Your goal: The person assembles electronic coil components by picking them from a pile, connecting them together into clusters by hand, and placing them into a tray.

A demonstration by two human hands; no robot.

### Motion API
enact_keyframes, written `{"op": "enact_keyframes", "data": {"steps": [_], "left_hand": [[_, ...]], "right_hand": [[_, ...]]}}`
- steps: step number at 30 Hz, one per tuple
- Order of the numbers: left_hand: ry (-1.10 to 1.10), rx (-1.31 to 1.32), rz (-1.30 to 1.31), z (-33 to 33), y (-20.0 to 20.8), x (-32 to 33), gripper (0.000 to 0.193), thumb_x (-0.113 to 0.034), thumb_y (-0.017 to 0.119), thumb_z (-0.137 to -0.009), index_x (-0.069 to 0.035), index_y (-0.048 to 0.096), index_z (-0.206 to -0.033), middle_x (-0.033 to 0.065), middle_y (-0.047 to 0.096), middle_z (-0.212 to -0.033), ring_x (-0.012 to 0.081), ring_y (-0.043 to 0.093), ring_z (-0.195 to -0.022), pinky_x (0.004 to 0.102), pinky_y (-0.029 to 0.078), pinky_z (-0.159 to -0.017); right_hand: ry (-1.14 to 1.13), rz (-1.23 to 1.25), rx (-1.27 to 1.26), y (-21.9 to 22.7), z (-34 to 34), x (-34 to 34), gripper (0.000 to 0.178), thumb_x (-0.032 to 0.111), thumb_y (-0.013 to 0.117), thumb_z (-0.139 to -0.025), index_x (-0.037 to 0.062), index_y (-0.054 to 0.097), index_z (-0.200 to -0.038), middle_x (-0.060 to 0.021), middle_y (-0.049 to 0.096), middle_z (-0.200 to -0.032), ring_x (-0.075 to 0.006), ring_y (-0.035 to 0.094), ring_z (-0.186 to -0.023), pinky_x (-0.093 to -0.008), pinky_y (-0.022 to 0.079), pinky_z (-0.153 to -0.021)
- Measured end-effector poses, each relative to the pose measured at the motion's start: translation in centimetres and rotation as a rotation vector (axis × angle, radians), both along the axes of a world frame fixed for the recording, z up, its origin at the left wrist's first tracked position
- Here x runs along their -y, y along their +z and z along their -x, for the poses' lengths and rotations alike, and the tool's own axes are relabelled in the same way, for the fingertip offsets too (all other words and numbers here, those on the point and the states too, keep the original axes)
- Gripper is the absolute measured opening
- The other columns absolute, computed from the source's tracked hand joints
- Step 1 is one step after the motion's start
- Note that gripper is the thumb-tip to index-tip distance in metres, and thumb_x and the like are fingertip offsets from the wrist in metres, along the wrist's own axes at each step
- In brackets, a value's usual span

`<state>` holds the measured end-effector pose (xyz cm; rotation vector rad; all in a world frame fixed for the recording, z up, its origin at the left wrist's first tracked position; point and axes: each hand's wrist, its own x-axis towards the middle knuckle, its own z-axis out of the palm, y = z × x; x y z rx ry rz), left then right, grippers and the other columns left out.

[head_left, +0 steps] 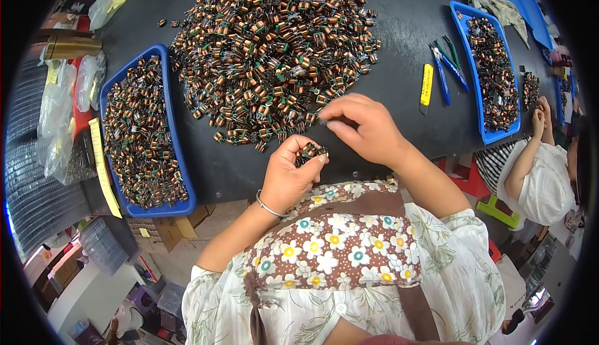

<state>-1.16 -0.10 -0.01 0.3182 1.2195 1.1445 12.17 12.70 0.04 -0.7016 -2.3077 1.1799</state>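
Observation:
A large heap of small copper-wound coils (268, 51) with black and green parts covers the middle of the dark table. At the heap's near edge, my left hand (288, 173) is closed around several of these coils (310, 152), which show between thumb and fingers. My right hand (368, 129) is just right of it, over the heap's near right edge. Its thumb and forefinger are pinched together, with a small dark bit at the tips that I cannot make out.
Blue trays full of coils stand at the left (187, 201) and right (493, 138). Pliers (443, 79), green-handled cutters (450, 51) and a yellow utility knife (426, 86) lie to the right. A paper strip (103, 167) hangs at left. Another person (540, 176) sits at right.

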Motion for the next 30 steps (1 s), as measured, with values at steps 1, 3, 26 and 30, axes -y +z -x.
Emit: {"op": "enact_keyframes", "data": {"steps": [1, 3, 26, 30], "left_hand": [[0.0, 0.001, 0.001, 0.1, 0.0, 0.0, 0.013, 0.001, 0.056, -0.082, -0.005, 0.048, -0.089, 0.0068, 0.058, -0.075, 0.0051, 0.047, -0.049, 0.0172, 0.03, -0.037], [0.003, 0.004, 0.009, 0.1, 0.1, -0.2, 0.013, -0.006, 0.061, -0.081, -0.006, 0.05, -0.087, -0.0008, 0.056, -0.071, 0.0017, 0.047, -0.051, 0.0155, 0.034, -0.041], [-0.121, 0.18, -0.035, 0.2, -0.2, -0.8, 0.012, 0.002, 0.053, -0.082, -0.004, 0.048, -0.091, 0.0133, 0.058, -0.085, 0.0082, 0.048, -0.053, 0.018, 0.031, -0.04], [-0.167, 0.478, -0.11, 0.7, -0.4, -0.4, 0.013, -0.001, 0.052, -0.082, -0.004, 0.049, -0.094, 0.017, 0.057, -0.09, 0.012, 0.05, -0.056, 0.0186, 0.033, -0.041]], "right_hand": [[0.029, 0.238, 0.015, 0.6, -0.5, 0.2, 0.014, -0.001, 0.062, -0.074, 0.004, 0.063, -0.087, -0.0066, 0.062, -0.088, -0.0167, 0.059, -0.082, -0.0278, 0.047, -0.07], [0.042, 0.344, 0.012, 1.2, -1.2, 0.5, 0.013, -0.001, 0.061, -0.075, 0.0024, 0.063, -0.088, -0.0065, 0.061, -0.087, -0.0133, 0.058, -0.081, -0.0265, 0.046, -0.069], [-0.174, -0.47, 0.141, -1.6, -2.5, -6.7, 0.037, -0.014, 0.044, -0.071, 0.003, 0.059, -0.1, -0.0136, 0.054, -0.115, -0.0345, 0.044, -0.117, -0.0395, 0.036, -0.097], [-0.058, -0.419, 0.186, -0.3, -2.9, -3.5, 0.036, -0.012, 0.046, -0.07, 0.0032, 0.06, -0.098, -0.0144, 0.054, -0.115, -0.035, 0.043, -0.118, -0.0412, 0.037, -0.097]]}}
